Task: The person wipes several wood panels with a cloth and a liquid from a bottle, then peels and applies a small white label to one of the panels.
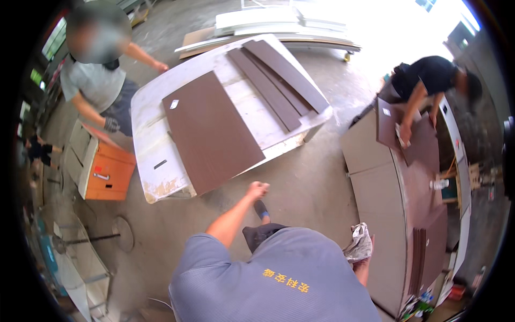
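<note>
My left hand (pixel 258 190) is held out in front of my body, fingers curled, near the close edge of a white-topped table (pixel 147 126). A large dark brown panel (pixel 212 131) lies there with a small white label on it. Low at my right side, my right hand (pixel 364 263) grips a crumpled whitish rag (pixel 358 244), which covers most of its fingers. Several narrow brown boards (pixel 279 80) rest at the table's far right.
At right, a person (pixel 429 80) bends over brown panels (pixel 394 123) on a long grey workbench (pixel 375 188), holding a white cloth. Another person (pixel 99 86) stands left of the table by an orange cabinet (pixel 107 172). White boards (pixel 268 24) are stacked behind; a fan stand (pixel 123 233) is at lower left.
</note>
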